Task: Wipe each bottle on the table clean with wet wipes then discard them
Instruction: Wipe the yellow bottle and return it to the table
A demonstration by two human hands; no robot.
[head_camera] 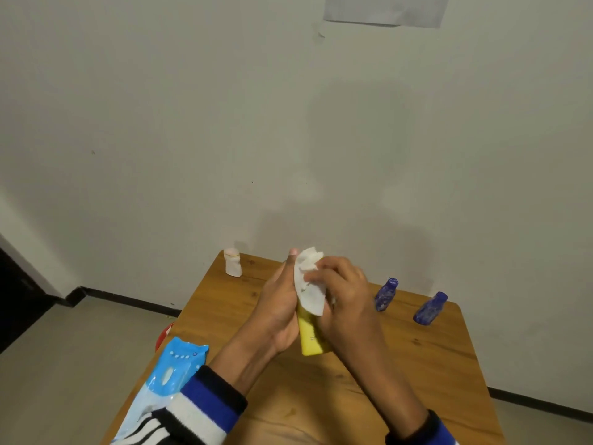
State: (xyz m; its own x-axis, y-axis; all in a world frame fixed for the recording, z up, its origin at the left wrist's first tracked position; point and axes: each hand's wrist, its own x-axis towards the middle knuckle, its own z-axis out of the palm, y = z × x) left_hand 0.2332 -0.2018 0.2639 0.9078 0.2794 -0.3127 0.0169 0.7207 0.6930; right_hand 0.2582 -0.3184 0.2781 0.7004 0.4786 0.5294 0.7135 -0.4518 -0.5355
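Above the middle of the wooden table (433,364) I hold a yellow bottle (309,337) upright and slightly tilted. My left hand (279,303) grips it from the left side. My right hand (343,290) presses a white wet wipe (308,284) around the bottle's upper part, hiding its top. A small white bottle (233,262) stands at the far left corner. Two blue bottles (386,294) (430,309) stand on the right side of the table.
A blue and white wet-wipe pack (160,380) lies at the table's left edge. Something red (164,334) shows on the floor beyond that edge. The table stands against a pale wall with a dark baseboard.
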